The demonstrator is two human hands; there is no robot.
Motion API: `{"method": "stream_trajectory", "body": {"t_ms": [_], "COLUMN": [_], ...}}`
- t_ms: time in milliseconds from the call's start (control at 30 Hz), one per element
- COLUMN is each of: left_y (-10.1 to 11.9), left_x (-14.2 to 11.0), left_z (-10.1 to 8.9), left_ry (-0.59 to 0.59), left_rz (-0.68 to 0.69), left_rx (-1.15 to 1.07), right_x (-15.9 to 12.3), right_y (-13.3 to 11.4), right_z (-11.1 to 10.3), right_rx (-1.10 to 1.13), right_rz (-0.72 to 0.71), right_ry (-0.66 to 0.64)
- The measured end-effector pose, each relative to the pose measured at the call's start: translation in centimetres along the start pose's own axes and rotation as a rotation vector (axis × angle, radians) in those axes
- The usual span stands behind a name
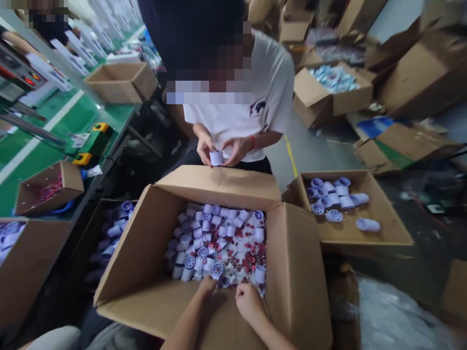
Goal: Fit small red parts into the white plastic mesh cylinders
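Cylinders (231, 231) are pale lavender, small pieces (250, 261) red, the carton (306, 265) brown.

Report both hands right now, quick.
Left hand: at a lavender cylinder; grip can't be told.
Right hand: curled closed; anything held is hidden.

No readable text or labels.

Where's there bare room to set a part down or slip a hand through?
Set down: smaller carton at right, between its lilac cluster and lone lilac cylinder. Hand pass, narrow: over the near side of the large carton, between left hand and right hand. Crowded: that carton's floor, lilac caps packed left, red pieces scattered right.
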State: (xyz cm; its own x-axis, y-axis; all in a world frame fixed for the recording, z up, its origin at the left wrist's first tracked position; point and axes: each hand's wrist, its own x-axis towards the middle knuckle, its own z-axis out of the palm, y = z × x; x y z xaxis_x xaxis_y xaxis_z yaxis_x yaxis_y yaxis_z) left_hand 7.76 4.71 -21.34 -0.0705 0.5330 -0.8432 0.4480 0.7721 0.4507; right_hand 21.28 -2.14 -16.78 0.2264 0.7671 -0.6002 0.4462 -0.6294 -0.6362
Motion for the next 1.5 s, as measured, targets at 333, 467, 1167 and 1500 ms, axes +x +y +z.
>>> {"method": "stream_trajectory", "body": {"t_ms": [333,467,1167,1500], "left_y": [-1.8,-3.7,4.3,2.4], "left_x": [7.9,7.1,-0.8,-8.6], "left_z": [1.4,3.3,-6.2,-5.8], "left_ry": [-0.026,-0.067,-0.194,-0.365], "left_rz": [0.044,0.037,0.117,0.03], "left_rx": [0.627,0.77,0.304,-0.914], "right_x": [9.8,11.9,13.6,4.3], "right_y": [5.3,5.3,4.3,-1.7], "right_z": [5.9,7.4,7.0,-4.0], "right_rx": [-0.217,-0.239,0.313,1.164], "right_rz": [0.374,0.276,0.209,0.142], "right_ry": [-0.093,-0.097,0.146,0.084]}}
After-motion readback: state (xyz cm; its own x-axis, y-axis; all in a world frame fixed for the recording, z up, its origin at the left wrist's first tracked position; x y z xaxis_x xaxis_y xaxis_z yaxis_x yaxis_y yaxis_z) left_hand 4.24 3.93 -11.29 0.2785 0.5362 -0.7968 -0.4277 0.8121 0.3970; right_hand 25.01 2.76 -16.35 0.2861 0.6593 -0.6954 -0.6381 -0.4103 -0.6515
